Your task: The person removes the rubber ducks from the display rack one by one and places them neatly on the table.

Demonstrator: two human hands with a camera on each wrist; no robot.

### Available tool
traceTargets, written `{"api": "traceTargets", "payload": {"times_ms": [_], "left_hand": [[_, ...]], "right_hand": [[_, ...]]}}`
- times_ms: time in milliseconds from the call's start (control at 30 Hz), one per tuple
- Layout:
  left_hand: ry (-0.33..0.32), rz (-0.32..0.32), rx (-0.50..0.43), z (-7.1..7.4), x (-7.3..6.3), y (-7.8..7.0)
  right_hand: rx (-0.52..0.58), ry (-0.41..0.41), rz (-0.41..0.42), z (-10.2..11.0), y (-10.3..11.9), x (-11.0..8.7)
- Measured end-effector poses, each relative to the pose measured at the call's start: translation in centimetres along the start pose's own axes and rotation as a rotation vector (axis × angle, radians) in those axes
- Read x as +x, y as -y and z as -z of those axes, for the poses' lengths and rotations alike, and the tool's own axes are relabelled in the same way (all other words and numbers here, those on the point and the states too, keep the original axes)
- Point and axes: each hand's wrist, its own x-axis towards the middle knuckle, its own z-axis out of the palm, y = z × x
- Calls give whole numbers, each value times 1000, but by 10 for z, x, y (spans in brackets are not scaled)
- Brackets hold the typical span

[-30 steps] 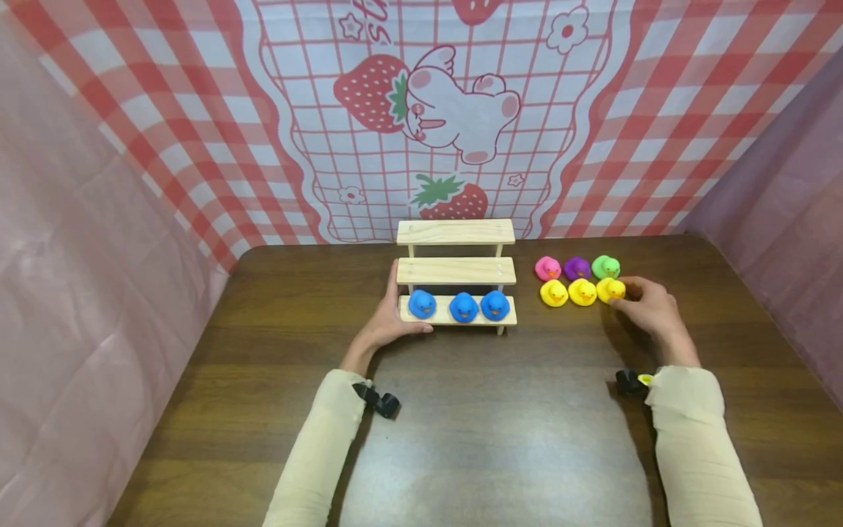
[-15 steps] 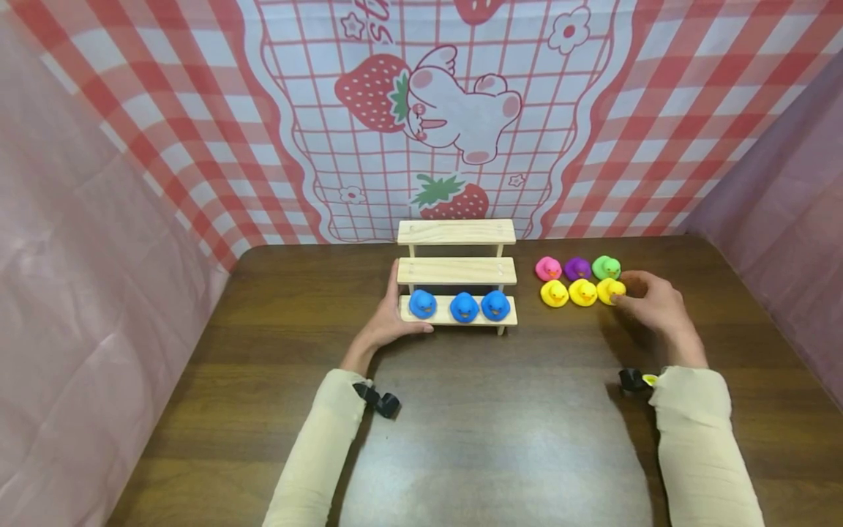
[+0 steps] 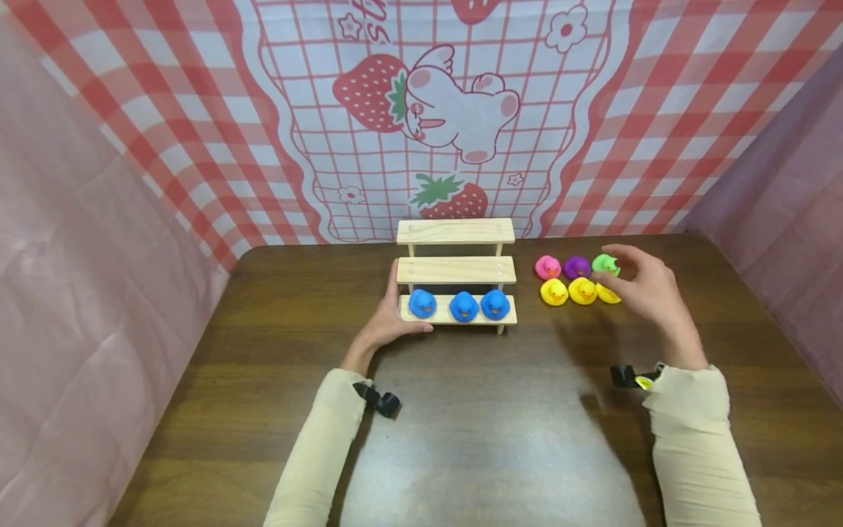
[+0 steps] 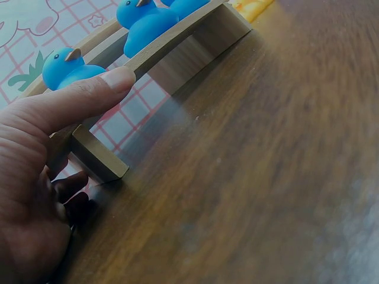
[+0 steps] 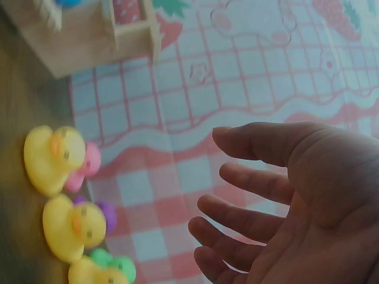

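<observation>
A three-tier wooden display stand (image 3: 456,271) bears three blue rubber ducks (image 3: 464,307) on its lowest shelf. My left hand (image 3: 384,320) grips the stand's left end, thumb along the lowest shelf's front edge; in the left wrist view the other fingers are partly hidden behind it. Right of the stand, three yellow rubber ducks (image 3: 582,292) form the front row. Behind them sit a pink duck (image 3: 547,268), a purple duck (image 3: 577,267) and a green duck (image 3: 602,263). My right hand (image 3: 648,293) is raised above the right end of these rows, fingers apart, holding nothing, partly covering the rightmost yellow duck.
The brown wooden table (image 3: 487,432) carries everything. Close behind the stand hangs a red-and-white checked cloth (image 3: 263,146) with strawberries. Pink curtains (image 3: 85,293) border both sides. A black wrist camera (image 3: 378,400) is worn at each cuff.
My right hand has let go of the rightmost yellow duck and risen above it, fingers spreading. The ducks and my left hand on the stand have stayed in place.
</observation>
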Motion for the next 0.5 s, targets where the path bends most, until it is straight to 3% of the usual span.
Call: {"api": "traceTargets", "payload": {"times_ms": [233, 500], "left_hand": [[-1, 1, 5, 0, 0, 0], [2, -3, 4, 0, 0, 0]], "right_hand": [[62, 27, 57, -16, 30, 3], [83, 49, 168, -54, 54, 4]]}}
